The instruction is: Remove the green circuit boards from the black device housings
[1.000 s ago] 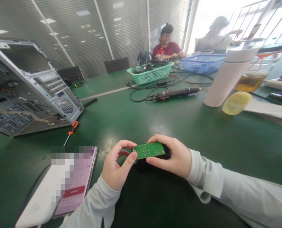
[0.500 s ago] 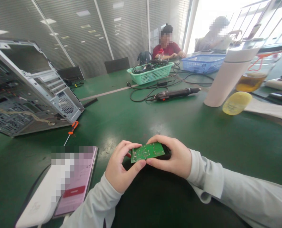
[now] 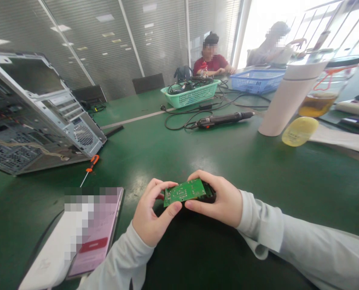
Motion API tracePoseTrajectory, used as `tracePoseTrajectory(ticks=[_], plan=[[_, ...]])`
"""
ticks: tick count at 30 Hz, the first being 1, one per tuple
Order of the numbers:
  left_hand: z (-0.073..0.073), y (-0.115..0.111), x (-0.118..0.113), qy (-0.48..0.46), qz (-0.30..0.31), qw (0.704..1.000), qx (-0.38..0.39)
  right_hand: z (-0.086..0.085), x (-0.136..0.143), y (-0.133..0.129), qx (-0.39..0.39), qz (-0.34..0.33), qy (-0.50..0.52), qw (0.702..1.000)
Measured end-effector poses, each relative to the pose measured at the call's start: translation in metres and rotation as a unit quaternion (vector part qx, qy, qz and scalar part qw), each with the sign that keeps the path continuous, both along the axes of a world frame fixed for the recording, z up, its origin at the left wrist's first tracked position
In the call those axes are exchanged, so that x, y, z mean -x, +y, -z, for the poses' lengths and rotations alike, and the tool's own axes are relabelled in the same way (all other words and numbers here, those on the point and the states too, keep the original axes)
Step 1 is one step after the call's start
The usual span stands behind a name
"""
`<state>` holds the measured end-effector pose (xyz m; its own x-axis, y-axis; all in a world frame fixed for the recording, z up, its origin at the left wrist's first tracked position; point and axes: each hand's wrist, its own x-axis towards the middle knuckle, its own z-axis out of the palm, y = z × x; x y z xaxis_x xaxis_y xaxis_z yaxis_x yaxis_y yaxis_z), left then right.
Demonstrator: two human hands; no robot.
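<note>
Pinching the flat green rectangular circuit board (image 3: 184,191), our left hand (image 3: 149,215) likely steadies it; our right hand (image 3: 223,197) clasps a half-hidden black, perhaps plastic, part (image 3: 210,194) beside it.

Over a green table (image 3: 155,149), a person's left hand (image 3: 149,217) grips a green circuit board (image 3: 184,191) toward its left end, by the near and far edges. The right hand (image 3: 224,201) curls around a black part (image 3: 210,194) at the board's right end. At left, a phone (image 3: 99,237) and a white slab (image 3: 49,257) lie together, partly pixelated; beyond them are an orange-handled screwdriver (image 3: 92,162) and an opened metal computer case (image 3: 57,102). Farther back lie a black corded tool (image 3: 223,120), a green basket (image 3: 194,96) of cables (image 3: 190,85) and a blue basket (image 3: 254,85). At right, a pale tumbler (image 3: 288,98) stands beside a yellow object (image 3: 300,131). Two people (image 3: 217,63) sit at the far end.
</note>
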<state>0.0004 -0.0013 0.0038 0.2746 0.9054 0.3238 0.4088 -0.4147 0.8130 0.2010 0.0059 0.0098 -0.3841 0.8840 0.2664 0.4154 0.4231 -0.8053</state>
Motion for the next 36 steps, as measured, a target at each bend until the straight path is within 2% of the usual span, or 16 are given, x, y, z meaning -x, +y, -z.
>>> tracePoseTrajectory(ticks=[13,22,30,33,36], plan=[[-0.0062,-0.0001,-0.0010,0.028,-0.001,0.999,-0.017,-0.0003,-0.0001,-0.0002,0.019,-0.011,0.012,1.000],[-0.0008,0.0010,0.0008,0.039,0.000,0.999,-0.031,-0.0028,0.0005,-0.0010,0.022,-0.025,0.016,0.999],[-0.0026,0.0000,0.0044,0.064,0.025,0.997,-0.040,-0.0013,-0.0007,-0.0003,0.013,-0.052,0.019,0.998],[-0.0028,-0.0008,0.0036,0.049,0.011,0.998,-0.039,-0.0011,-0.0007,0.0001,0.018,-0.059,0.024,0.998],[-0.0027,0.0000,0.0027,0.028,-0.029,0.999,-0.012,0.0007,-0.0002,-0.0001,0.049,-0.056,0.049,0.996]])
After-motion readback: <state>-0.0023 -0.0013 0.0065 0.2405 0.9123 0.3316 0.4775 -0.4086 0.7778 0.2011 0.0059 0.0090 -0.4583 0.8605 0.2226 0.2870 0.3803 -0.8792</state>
